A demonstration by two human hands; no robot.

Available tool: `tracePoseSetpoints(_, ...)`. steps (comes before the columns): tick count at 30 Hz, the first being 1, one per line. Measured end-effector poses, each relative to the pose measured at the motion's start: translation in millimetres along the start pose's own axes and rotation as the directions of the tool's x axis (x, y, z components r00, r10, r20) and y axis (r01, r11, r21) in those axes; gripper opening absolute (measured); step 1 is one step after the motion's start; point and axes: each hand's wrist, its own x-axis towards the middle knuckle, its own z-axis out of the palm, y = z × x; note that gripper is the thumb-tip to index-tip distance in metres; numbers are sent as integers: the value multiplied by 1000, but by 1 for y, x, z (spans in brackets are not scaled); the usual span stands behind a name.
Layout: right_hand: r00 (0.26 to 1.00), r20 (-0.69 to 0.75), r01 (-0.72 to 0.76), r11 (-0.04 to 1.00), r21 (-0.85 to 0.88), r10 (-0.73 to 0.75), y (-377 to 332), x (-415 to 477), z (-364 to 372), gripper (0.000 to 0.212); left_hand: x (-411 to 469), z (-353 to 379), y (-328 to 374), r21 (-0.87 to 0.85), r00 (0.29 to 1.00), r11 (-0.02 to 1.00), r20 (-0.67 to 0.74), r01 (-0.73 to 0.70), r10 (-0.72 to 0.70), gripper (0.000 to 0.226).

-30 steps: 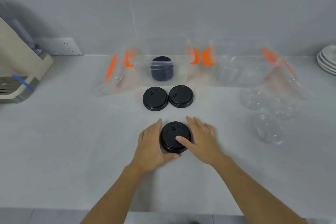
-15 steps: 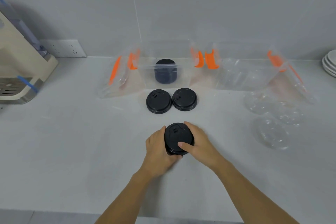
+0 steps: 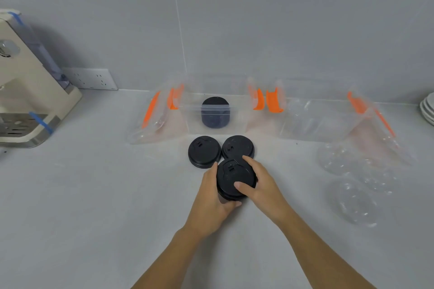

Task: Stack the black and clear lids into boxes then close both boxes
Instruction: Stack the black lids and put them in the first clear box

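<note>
Since the earlier frame both hands have carried the black lid stack (image 3: 235,179) up the frame, so it now sits just below the two loose black lids (image 3: 204,151) at centre. The left hand (image 3: 212,197) cups the stack's left edge and the right hand (image 3: 260,185) clasps its right side, thumb pressed on top; both are grasping it. The left box (image 3: 211,114), upper centre, is open and already holds black lids. The clear lids (image 3: 354,199) lie on the bench (image 3: 94,195) at right, below the open right box (image 3: 317,122). To do this well, I would keep the rims aligned, press evenly, and lower the stack squarely over a loose lid.
</note>
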Motion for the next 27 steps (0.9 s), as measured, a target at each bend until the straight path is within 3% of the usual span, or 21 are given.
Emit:
tracePoseSetpoints(10,996,28,90,996,-22,-89,-1,54,-32,61,47,20,16,26,992,999,-114,-44,46,80)
tracePoseSetpoints(20,994,91,65,997,-51,-60,0,97,-40,65,84,25,11,125,983,992,-184,27,-3,81)
tracePoseSetpoints(27,991,119,78,984,-163,-59,-1,115,-42,62,100,31,7,119,974,992,-226,47,-19,83)
